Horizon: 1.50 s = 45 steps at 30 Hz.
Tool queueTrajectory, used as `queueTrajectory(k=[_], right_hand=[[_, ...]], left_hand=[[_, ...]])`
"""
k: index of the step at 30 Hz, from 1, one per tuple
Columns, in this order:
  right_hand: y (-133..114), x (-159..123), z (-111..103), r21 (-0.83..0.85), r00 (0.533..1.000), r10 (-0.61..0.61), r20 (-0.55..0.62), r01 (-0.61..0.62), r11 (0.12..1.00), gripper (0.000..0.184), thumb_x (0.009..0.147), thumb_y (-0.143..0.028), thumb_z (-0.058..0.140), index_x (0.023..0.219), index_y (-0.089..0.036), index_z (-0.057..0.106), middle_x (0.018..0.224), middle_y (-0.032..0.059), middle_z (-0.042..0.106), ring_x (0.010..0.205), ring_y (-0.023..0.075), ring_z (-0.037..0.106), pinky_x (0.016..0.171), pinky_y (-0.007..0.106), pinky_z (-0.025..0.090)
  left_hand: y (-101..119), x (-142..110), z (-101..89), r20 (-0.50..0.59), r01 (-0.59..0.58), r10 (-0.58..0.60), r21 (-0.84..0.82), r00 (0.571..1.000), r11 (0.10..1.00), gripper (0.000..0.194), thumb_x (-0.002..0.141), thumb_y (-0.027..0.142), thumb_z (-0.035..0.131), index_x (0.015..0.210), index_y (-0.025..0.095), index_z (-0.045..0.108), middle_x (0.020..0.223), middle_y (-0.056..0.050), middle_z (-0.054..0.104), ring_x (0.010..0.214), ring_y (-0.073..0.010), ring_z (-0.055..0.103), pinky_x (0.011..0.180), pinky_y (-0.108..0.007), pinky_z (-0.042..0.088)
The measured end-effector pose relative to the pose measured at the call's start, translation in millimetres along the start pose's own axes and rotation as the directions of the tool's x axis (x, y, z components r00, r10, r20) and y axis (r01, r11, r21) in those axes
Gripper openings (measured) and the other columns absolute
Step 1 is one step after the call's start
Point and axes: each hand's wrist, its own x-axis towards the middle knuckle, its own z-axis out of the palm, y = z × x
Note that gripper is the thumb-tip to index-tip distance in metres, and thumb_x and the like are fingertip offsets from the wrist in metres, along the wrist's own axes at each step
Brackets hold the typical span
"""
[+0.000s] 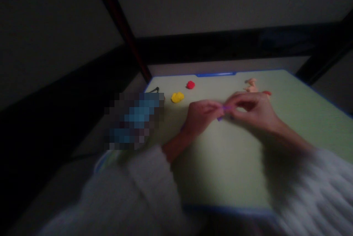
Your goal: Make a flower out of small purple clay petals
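Observation:
Over the middle of the table, my left hand (202, 116) and my right hand (255, 109) meet with their fingertips pinched. Between them is a small purple piece of what looks like modelling clay (227, 108), with both hands closed on it. A bit of purple also shows just below the fingertips. Beyond my left hand lies a yellow lump of clay (177, 97), and farther back a smaller red lump (190, 85). Peach-coloured pieces (251, 85) sit behind my right hand, which partly covers them and a reddish piece (267, 92). Blur hides the purple piece's exact shape.
The pale table (220, 177) has a blue rim and a blue handle (216, 74) at its far edge. A blurred-out blue object (140, 114) lies along the left side. Dark walls stand behind and to the left.

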Motion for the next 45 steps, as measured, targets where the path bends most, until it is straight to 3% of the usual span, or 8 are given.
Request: queueTrajectory(k=[13, 21, 23, 26, 29, 32, 36, 45], right_hand=[[6, -6, 10, -0.074, 0.999, 0.013, -0.047, -0.016, 0.997, 0.006, 0.066, -0.01, 0.062, 0.067, -0.016, 0.061, 0.066, 0.0001, 0.063, 0.063, 0.013, 0.058, 0.059, 0.025, 0.049], [14, 9, -24, 0.027, 0.924, 0.063, -0.376, -0.057, 0.998, 0.008, 0.064, -0.013, 0.068, 0.069, -0.019, 0.065, 0.067, -0.0009, 0.065, 0.06, 0.0108, 0.059, 0.058, 0.023, 0.049], [12, 10, -33, 0.026, 0.953, 0.122, -0.277, -0.12, 0.992, 0.008, 0.064, -0.019, 0.072, 0.07, -0.019, 0.068, 0.066, -0.0007, 0.066, 0.06, 0.0112, 0.06, 0.058, 0.024, 0.05], [9, 7, -38, -0.053, 0.978, 0.194, 0.076, -0.191, 0.98, 0.012, 0.065, -0.028, 0.073, 0.065, -0.017, 0.069, 0.063, 0.0008, 0.067, 0.057, 0.0118, 0.06, 0.055, 0.024, 0.049], [11, 3, -36, -0.12, 0.885, 0.244, 0.398, -0.213, 0.97, 0.019, 0.068, -0.033, 0.07, 0.069, -0.014, 0.07, 0.067, 0.003, 0.069, 0.06, 0.0131, 0.062, 0.055, 0.025, 0.05], [19, 0, -32, -0.18, 0.78, 0.301, 0.548, -0.241, 0.954, 0.022, 0.067, -0.035, 0.07, 0.072, -0.013, 0.071, 0.067, 0.0026, 0.068, 0.06, 0.0128, 0.062, 0.056, 0.024, 0.05], [19, -2, -31, -0.194, 0.755, 0.35, 0.554, -0.292, 0.936, 0.021, 0.065, -0.033, 0.072, 0.075, -0.014, 0.071, 0.064, 0.0003, 0.069, 0.056, 0.0118, 0.063, 0.051, 0.022, 0.049], [-2, 0, -19, -0.011, 0.937, 0.132, 0.323, -0.135, 0.991, 0.019, 0.071, -0.026, 0.07, 0.086, -0.015, 0.073, 0.076, 0.0053, 0.073, 0.065, 0.0154, 0.066, 0.057, 0.025, 0.054]], left_hand=[[-1, -1, -1.6, 0.044, -0.024, 0.018, 0.136, 0.999, 0.99, 0.008, 0.067, 0.02, 0.066, 0.072, 0.015, 0.069, 0.07, -0.004, 0.072, 0.069, -0.0165, 0.067, 0.064, -0.026, 0.053], [3, 1, -2.4, 0.032, 0.009, -0.012, 0.096, 0.999, 0.995, 0.006, 0.065, 0.016, 0.066, 0.072, 0.014, 0.067, 0.067, -0.004, 0.07, 0.063, -0.0143, 0.066, 0.06, -0.024, 0.052], [4, -1, -3.0, 0.159, 0.017, -0.045, 0.171, 0.986, 0.985, 0.009, 0.064, 0.016, 0.068, 0.073, 0.014, 0.067, 0.069, -0.004, 0.07, 0.064, -0.0143, 0.065, 0.06, -0.023, 0.051], [4, -8, -2.5, 0.344, 0.015, -0.115, 0.28, 0.932, 0.96, 0.005, 0.064, 0.015, 0.069, 0.068, 0.013, 0.068, 0.065, -0.004, 0.068, 0.06, -0.0131, 0.062, 0.055, -0.021, 0.048], [4, -14, -1.3, 0.388, -0.008, -0.115, 0.301, 0.914, 0.954, 0.003, 0.06, 0.01, 0.07, 0.062, 0.013, 0.069, 0.063, -0.003, 0.067, 0.058, -0.0114, 0.059, 0.054, -0.021, 0.044], [3, -16, -0.5, 0.385, -0.011, -0.109, 0.295, 0.917, 0.956, 0.007, 0.059, 0.008, 0.069, 0.064, 0.014, 0.07, 0.063, -0.002, 0.066, 0.058, -0.0106, 0.057, 0.056, -0.021, 0.044], [1, -12, 0.0, 0.334, 0.026, -0.107, 0.24, 0.936, 0.97, 0.007, 0.063, 0.013, 0.068, 0.07, 0.014, 0.068, 0.064, -0.002, 0.068, 0.06, -0.012, 0.061, 0.057, -0.022, 0.047], [5, -6, -2.8, 0.117, 0.136, -0.135, 0.003, 0.984, 0.991, 0.018, 0.058, 0.02, 0.076, 0.071, 0.014, 0.065, 0.07, -0.005, 0.07, 0.067, -0.0161, 0.066, 0.066, -0.027, 0.052]])
